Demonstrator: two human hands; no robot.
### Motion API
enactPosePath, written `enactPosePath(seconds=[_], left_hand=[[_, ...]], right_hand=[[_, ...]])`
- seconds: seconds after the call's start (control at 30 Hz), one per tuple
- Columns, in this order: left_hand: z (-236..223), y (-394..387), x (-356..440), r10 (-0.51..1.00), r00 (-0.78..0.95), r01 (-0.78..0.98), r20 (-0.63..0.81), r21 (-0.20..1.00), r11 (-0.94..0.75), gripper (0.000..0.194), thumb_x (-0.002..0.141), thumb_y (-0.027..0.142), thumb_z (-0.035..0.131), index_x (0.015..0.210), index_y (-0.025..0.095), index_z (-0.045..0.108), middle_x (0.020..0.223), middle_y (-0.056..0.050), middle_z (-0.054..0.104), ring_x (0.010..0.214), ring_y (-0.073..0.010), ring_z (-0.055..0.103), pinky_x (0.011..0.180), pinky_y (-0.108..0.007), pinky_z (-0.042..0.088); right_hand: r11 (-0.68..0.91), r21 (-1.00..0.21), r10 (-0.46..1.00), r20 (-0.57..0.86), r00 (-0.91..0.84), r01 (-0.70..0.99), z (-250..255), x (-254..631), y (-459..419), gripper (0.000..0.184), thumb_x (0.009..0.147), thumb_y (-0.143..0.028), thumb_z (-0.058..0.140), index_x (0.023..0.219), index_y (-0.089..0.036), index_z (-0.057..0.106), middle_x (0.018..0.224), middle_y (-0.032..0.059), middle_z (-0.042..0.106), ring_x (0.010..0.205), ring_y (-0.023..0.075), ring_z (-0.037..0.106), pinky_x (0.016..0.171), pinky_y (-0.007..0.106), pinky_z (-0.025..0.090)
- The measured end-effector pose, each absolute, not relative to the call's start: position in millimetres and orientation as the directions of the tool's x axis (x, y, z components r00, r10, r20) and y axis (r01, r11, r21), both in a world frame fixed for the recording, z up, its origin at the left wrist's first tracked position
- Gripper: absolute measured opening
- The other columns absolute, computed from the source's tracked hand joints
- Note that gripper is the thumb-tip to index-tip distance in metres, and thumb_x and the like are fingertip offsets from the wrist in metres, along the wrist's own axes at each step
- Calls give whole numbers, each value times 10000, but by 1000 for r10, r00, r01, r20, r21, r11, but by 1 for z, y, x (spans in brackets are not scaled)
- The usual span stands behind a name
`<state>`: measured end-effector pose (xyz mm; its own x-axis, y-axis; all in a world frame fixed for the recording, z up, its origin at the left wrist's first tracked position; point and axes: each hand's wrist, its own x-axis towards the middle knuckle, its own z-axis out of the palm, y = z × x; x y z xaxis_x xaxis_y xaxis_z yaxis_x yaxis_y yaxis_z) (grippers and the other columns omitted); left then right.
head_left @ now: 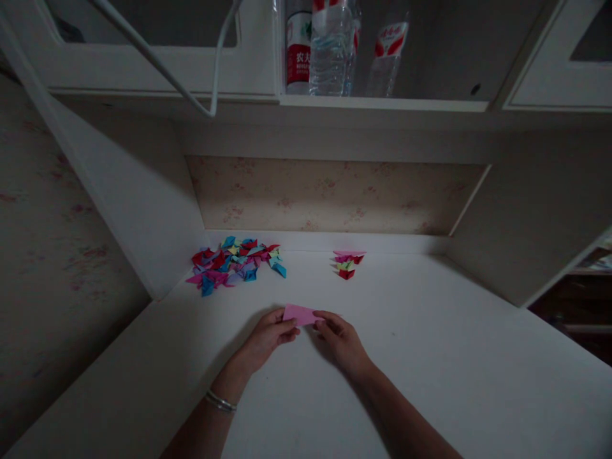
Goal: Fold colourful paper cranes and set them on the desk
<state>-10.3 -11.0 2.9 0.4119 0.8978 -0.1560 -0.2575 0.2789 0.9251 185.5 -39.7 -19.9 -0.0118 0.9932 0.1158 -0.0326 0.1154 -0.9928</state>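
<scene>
While in left hand [268,334] and right hand [343,342], pink paper [299,314] over desk [440,344]

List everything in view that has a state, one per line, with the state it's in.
Pink paper: looks folded, held between two hands
Left hand: gripping the paper's left end
Right hand: gripping its right end
Bracelet: worn on the left wrist
Big paper pile: folded pieces, heaped loosely
Small paper group: folded pieces, close together
Bottles: standing on the shelf; capped or not, can't tell

The folded-paper heap [239,262] lies left of the smaller paper cluster [348,264].
</scene>
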Motion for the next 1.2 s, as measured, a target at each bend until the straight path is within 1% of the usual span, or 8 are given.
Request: enactPosePath(seconds=[0.1,0.23,0.37,0.57,0.77,0.9,1.0,1.2], left_hand=[[4,-12,-10,901,404,-245,-160,930,275,329,720,295,743,1006,143,686,958,-78,680,761,-121,612,686,-215,481],[4,-12,-8,908,388,-268,-159,923,277,304,684,278,772,945,141,696,910,-61,687,769,-117,615,716,-213,475],[5,-12,-7,922,348,-297,-169,913,280,268,671,267,781,893,144,694,869,-53,691,784,-131,628,733,-223,477],[9,-14,-5,921,337,-252,-197,923,289,291,675,283,776,917,141,697,881,-71,706,778,-144,639,743,-242,481],[9,-14,-4,924,336,-252,-181,928,274,357,656,263,785,974,145,673,966,-81,683,754,-137,623,739,-268,490],[7,-14,-4,932,287,-266,-221,917,299,399,630,234,796,985,149,636,853,-57,670,712,-137,619,709,-273,481],[6,-14,-4,931,276,-268,-240,911,314,394,624,254,794,965,146,629,816,-49,663,674,-131,611,678,-272,466],[8,-12,-3,919,285,-244,-271,907,343,331,651,307,764,916,152,640,803,-41,660,647,-124,592,631,-262,437]], right_hand=[[154,-988,986,151,-76,29,-21,185,-41,398,792,-469,651,1078,-195,687,899,64,699,772,166,605,700,293,469],[145,-989,978,146,-148,-19,-16,184,-46,389,767,-458,683,1065,-209,693,929,57,702,800,170,614,739,297,466],[87,-994,982,95,-164,-60,-9,185,-50,394,753,-452,697,1068,-214,701,896,53,703,788,175,613,712,293,463],[108,-994,987,111,-115,-35,-10,185,-49,427,737,-454,707,1092,-217,703,962,67,698,802,192,616,715,319,466],[8,-973,1000,11,-14,-230,-7,186,-45,469,671,-435,764,1051,-165,710,735,74,706,673,189,628,612,306,465],[-25,-916,995,-60,75,-400,9,209,-29,401,641,-369,774,995,-191,715,968,94,706,653,180,651,565,299,479],[44,-936,991,-5,137,-350,26,245,-2,375,651,-340,757,1007,-236,704,1109,60,670,647,146,651,571,281,489],[101,-989,955,66,290,-107,52,335,79,347,655,-358,741,963,-204,705,1015,79,691,739,172,640,633,290,512]])
